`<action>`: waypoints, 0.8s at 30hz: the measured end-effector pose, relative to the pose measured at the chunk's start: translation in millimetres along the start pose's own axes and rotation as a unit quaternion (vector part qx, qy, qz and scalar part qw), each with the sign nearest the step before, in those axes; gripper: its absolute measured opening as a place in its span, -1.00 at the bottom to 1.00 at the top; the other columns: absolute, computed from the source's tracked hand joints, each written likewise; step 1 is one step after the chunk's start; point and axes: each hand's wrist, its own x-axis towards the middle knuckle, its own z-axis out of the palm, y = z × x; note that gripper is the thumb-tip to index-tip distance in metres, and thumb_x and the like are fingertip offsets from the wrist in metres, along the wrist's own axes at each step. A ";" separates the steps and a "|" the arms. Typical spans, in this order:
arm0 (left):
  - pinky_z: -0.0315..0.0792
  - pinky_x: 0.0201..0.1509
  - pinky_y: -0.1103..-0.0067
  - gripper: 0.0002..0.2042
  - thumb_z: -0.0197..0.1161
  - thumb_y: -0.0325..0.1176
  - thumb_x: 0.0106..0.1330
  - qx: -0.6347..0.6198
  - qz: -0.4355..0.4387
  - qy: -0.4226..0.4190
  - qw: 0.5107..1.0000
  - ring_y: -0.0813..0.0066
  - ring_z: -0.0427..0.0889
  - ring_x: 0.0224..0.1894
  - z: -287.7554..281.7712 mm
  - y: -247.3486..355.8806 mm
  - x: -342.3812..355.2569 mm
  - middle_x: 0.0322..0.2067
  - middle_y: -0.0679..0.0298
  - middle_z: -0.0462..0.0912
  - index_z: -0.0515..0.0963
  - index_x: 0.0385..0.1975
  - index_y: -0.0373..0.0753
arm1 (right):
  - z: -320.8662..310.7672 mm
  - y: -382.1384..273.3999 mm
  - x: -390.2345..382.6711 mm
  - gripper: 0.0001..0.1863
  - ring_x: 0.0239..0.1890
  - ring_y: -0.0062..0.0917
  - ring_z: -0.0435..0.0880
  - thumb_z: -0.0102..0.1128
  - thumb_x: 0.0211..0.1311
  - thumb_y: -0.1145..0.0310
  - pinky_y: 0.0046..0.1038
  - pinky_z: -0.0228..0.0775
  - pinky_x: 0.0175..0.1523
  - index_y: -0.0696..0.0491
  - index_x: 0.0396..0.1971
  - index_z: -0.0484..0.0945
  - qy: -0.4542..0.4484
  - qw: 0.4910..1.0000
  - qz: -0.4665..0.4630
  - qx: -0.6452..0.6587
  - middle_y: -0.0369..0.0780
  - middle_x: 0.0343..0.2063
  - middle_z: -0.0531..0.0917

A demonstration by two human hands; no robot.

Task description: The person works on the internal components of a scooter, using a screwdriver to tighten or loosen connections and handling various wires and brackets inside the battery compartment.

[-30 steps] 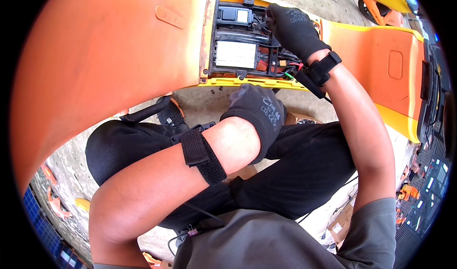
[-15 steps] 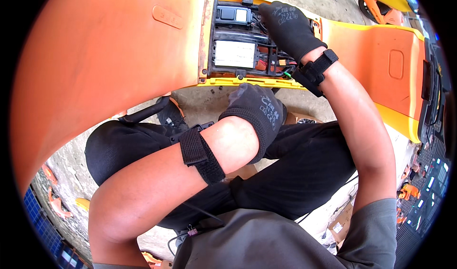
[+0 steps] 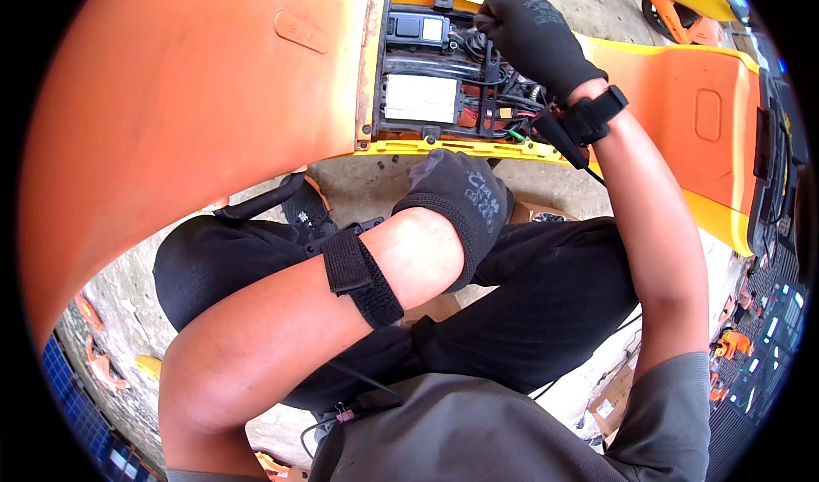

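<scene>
An orange and yellow vehicle body [image 3: 205, 64] has an open compartment holding a black box with a grey label [image 3: 420, 29], a white-labelled rectangular module [image 3: 420, 98] and bundled cables [image 3: 522, 90]. My right hand [image 3: 533, 43], in a black glove, is over the compartment's far right edge. Its fingers are closed and bent downward; what they grip is hidden. My left hand [image 3: 465, 188], gloved alike, rests just below the near yellow edge, above my lap. Its fingers curl under, out of sight, and whatever it holds cannot be made out.
A black bar [image 3: 258, 199] juts from the vehicle's near side beside my shoe. An open cardboard box [image 3: 537, 212] stands on the floor behind my left hand. Orange parts [image 3: 102, 364] lie at the left. Another yellow and orange vehicle [image 3: 682, 0] is at the upper right.
My right hand has shifted up and to the right, uncovering more of the cables and the black bracket. The left hand stays where it was.
</scene>
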 end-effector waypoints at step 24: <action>0.61 -0.10 0.28 -0.77 0.29 -0.39 0.20 -0.011 0.000 -0.009 1.000 0.07 0.77 -0.18 0.7 -1.2 1.2 -0.26 0.04 0.76 0.65 -0.16 -0.28 | 18.6 -4.6 -15.3 -0.75 -0.29 -0.05 0.70 0.14 0.44 0.21 -0.18 0.53 -0.17 0.11 -0.23 0.61 -0.027 0.999 0.046 0.006 0.01 -0.42 0.68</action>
